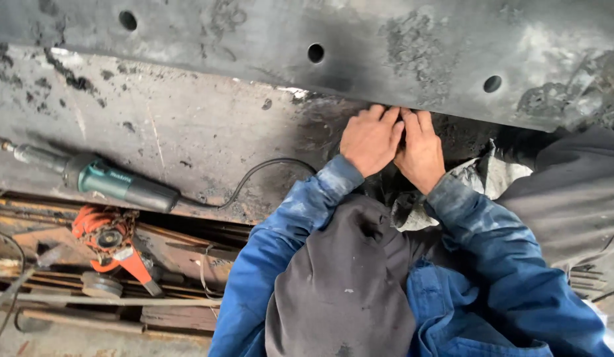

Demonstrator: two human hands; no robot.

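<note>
- The left hand (370, 140) and the right hand (421, 151) are pressing side by side at the bottom edge of the big dark steel beam (360, 53), fingertips tucked under it, as if feeling for something there.
- Whether the fingers are pinching anything cannot be told; the spot is dark and hidden.
- The person in blue sleeves (280, 244) is leaning in close to reach under the beam.
- A green power tool (115, 182) is lying on the sooty steel plate (188, 125) below the beam, far left of the hands, its cord (261, 173) curling toward them.
- An orange tool (112, 244) is sitting lower down, beneath the plate.
</note>
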